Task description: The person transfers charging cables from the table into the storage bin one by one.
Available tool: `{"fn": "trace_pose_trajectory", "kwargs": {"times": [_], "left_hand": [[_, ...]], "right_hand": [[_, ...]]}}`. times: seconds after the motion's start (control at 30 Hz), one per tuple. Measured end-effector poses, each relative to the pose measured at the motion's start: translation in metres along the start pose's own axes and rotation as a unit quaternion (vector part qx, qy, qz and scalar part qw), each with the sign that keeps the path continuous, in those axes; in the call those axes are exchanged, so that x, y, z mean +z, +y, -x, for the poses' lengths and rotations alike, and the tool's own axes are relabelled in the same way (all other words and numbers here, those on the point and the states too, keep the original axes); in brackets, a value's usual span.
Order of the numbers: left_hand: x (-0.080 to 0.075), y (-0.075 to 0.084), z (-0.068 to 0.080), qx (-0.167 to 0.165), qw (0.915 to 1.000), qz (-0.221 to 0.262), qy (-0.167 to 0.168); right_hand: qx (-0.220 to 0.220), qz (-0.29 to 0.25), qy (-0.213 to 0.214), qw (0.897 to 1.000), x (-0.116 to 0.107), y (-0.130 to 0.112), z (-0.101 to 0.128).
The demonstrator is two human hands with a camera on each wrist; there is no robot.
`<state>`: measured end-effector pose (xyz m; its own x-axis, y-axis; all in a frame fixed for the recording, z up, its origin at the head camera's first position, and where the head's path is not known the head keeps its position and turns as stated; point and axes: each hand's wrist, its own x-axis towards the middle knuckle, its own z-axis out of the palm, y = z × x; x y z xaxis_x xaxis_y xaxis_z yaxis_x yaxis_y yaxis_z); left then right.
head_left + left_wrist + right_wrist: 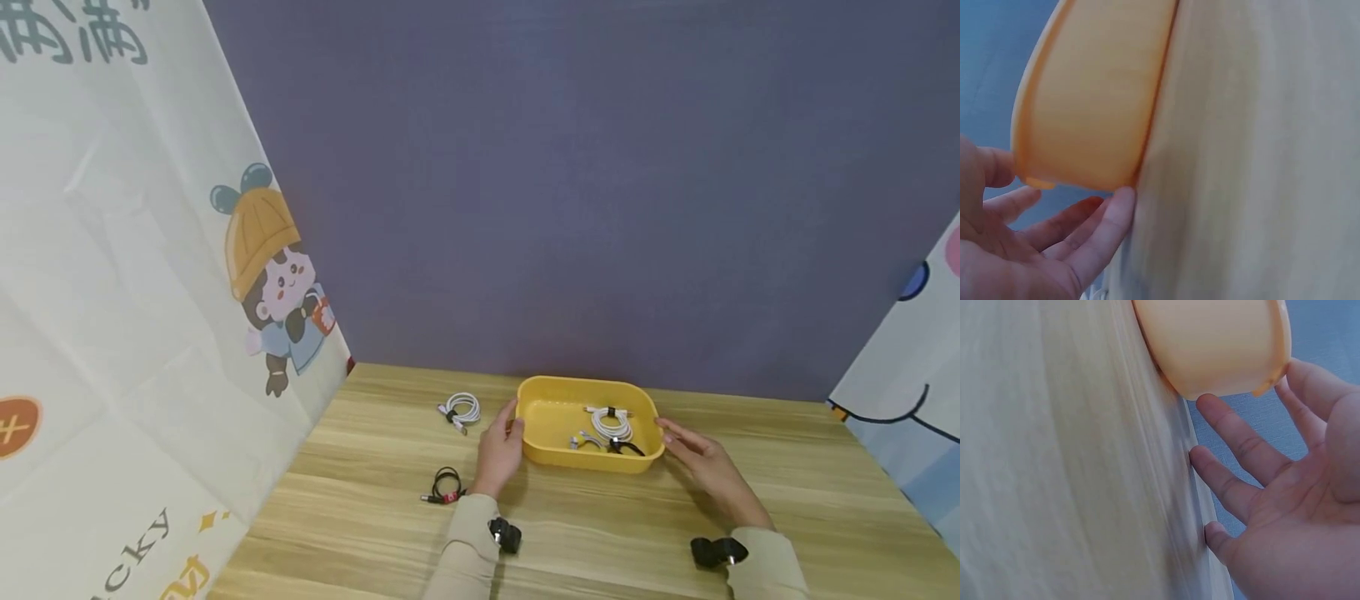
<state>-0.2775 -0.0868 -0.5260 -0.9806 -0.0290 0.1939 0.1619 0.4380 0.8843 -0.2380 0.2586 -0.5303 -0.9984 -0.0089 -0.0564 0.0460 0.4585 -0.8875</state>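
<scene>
Yellow tray [552,454], oval and shallow, sits on the wooden table [787,500] near its far edge, in front of a plain purple wall [585,183]. Inside the tray, toward its right end, lie a coiled white cable [611,423] bound with a dark tie, and a black cable [626,448] just in front of it.

A person's hands flank the tray. The left hand [500,446] is at the tray's left end, fingers [1094,231] straight and slightly apart, tips at the tray's wall; in the left wrist view they lie right under its rim. The right hand [705,467] is at the tray's right end, fingers [1235,447] spread and straight, tips just beside the rim; whether they touch it cannot be told. Neither hand is curled around anything. Both arms wear pale beige sleeves, each with a small black camera at the wrist.

On the table to the left of the tray, beyond the left hand, lies another coiled white cable [460,410]. Nearer the person, left of the left forearm, lies a coiled black cable with a red tag [445,486]. Printed cartoon curtains [135,317] hang on both sides.
</scene>
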Motion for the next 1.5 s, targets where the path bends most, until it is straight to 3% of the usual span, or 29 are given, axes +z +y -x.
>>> {"fn": "trace_pose_trajectory", "kwargs": {"times": [0.3, 0.6, 0.73, 0.9, 1.03, 1.27, 1.5], "left_hand": [[-0.027, 0.016, -0.008, 0.026, 0.9996, 0.007, -0.004], [-0.074, 0.042, -0.015, 0.062, 0.9972, -0.030, 0.027], [-0.101, 0.042, -0.013, 0.059, 0.9947, -0.082, -0.016], [-0.126, 0.023, -0.009, 0.075, 0.9722, -0.195, -0.105], [-0.138, 0.009, -0.004, 0.069, 0.9530, -0.255, -0.148], [-0.148, 0.000, 0.003, 0.063, 0.9366, -0.300, -0.170], [-0.146, -0.010, 0.002, 0.046, 0.9307, -0.319, -0.172]], "right_hand": [[-0.007, -0.018, -0.006, 1.000, -0.005, 0.001, 0.001], [0.002, -0.017, -0.002, 1.000, -0.012, 0.005, 0.001], [0.003, -0.020, -0.003, 1.000, -0.013, 0.004, 0.001], [-0.002, -0.005, 0.000, 1.000, -0.012, 0.003, 0.000], [-0.007, -0.004, -0.001, 1.000, -0.008, 0.004, -0.002], [-0.012, -0.022, -0.001, 1.000, -0.003, 0.004, -0.003], [-0.025, -0.032, -0.001, 0.999, -0.003, 0.003, 0.000]]}}
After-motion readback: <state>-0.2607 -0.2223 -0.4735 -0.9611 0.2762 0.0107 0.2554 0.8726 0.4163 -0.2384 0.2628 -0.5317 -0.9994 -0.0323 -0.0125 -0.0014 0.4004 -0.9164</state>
